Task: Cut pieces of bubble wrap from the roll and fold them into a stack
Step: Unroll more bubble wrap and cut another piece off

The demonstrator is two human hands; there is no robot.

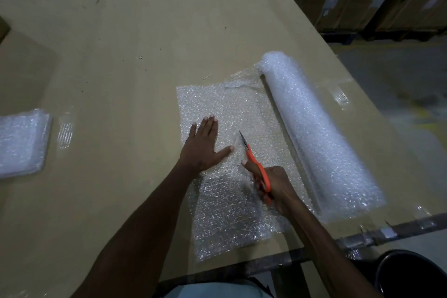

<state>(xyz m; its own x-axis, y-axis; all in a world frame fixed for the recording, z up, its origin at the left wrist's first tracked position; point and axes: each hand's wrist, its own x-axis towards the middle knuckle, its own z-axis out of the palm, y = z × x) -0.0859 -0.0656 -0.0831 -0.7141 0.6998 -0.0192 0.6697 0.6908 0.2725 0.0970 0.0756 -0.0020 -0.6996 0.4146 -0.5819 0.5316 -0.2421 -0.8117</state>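
The unrolled bubble wrap sheet (225, 176) lies flat on the cardboard-covered tabletop (121, 55), just left of the roll (319, 133) and joined to it. On the sheet, the left hand (203, 147) presses palm down, fingers spread apart. The right hand (273, 189) has its fingers clamped on orange scissors (256, 167), blades pointing away. Far left of the sheet sits a folded stack (21, 143)

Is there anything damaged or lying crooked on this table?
Little stands out. The far end of the unrolled bubble wrap sheet, near the roll, is crumpled and ragged. The folded stack lies neatly at the left.
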